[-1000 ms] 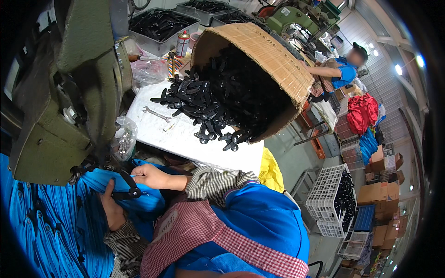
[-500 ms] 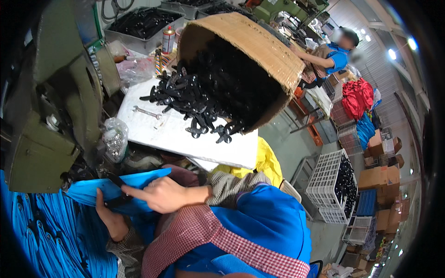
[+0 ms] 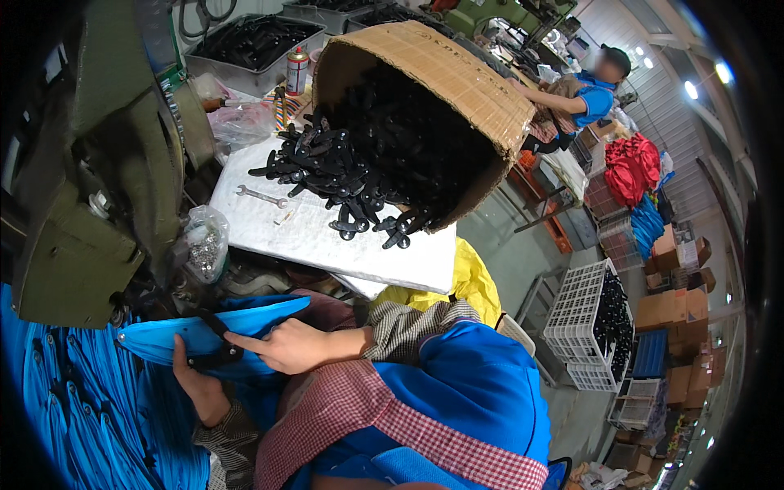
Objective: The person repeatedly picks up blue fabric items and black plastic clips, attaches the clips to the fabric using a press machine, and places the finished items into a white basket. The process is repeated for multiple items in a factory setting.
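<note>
A flat, pointed blue fabric piece (image 3: 159, 336) lies across my lap, a metal rivet at its left tip. Fixed over it is a black plastic piece (image 3: 214, 323) with a rivet at its lower end. My left hand (image 3: 200, 390) grips the fabric from below, thumb upright against its face and other fingers hidden behind. From the right, my right hand (image 3: 290, 346) closes at the black piece, index finger stretched onto it and the rest curled. Just above the fabric's left end stands a green machine (image 3: 73, 273). Many similar blue fabric pieces (image 3: 90, 408) hang below it.
A cardboard box (image 3: 441, 69) spills black plastic parts (image 3: 322, 167) onto a white-topped table (image 3: 327, 253). A wrench (image 3: 261, 197), a bag of rivets (image 3: 204, 245) and a spray can (image 3: 296, 72) lie around. At right are a white crate (image 3: 576, 327) and a co-worker (image 3: 584, 98).
The fabric's left tip has come away from the machine, and its rivet now shows. Both hands have shifted slightly right with it, and the black piece's lower rivet is now visible.
</note>
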Demonstrator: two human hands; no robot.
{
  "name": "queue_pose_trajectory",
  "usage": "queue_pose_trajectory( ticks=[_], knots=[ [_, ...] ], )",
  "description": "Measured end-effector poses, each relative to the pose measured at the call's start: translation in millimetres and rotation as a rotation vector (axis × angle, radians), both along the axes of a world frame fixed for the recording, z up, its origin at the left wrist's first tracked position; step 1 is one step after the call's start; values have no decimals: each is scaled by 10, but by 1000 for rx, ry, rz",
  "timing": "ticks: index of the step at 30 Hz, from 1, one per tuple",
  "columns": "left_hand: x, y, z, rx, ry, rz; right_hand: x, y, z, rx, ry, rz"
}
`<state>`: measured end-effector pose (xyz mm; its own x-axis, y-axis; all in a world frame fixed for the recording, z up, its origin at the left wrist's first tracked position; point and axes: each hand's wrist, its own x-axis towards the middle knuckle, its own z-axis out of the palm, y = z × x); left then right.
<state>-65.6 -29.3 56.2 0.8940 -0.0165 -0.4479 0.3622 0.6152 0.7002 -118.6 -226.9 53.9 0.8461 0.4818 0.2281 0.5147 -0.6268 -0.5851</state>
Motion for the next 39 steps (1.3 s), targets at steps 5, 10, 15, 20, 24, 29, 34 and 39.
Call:
queue_pose_trajectory(
  ticks=[5, 10, 15, 20, 24, 29, 34, 39],
  knots=[
    [-25, 7, 1, -16, 17, 16, -26, 41, -1, -17, 24, 9],
    [-74, -7, 5, -92, -28, -15, 9, -4, 38, 39, -30, 78],
    [-132, 60, -75, 54, -111, -21, 520, -264, -10, 326, -266, -153],
    [-152, -26, 6, -11, -110, 20, 539, -132, -285, 459, 517, 107],
    [-196, 99, -203, 254, -311, -14, 607, -81, -344, 625, 712, 160],
    [-82, 74, -95, 29, -111, -12, 548, 21, -114, 587, 518, 196],
    [13, 27, -121, -22, -133, -1, 596, 28, -230, 598, 463, 167],
    [116, 193, -210, -56, 8, 1, 657, 188, -269, 649, 578, 68]
  ],
)
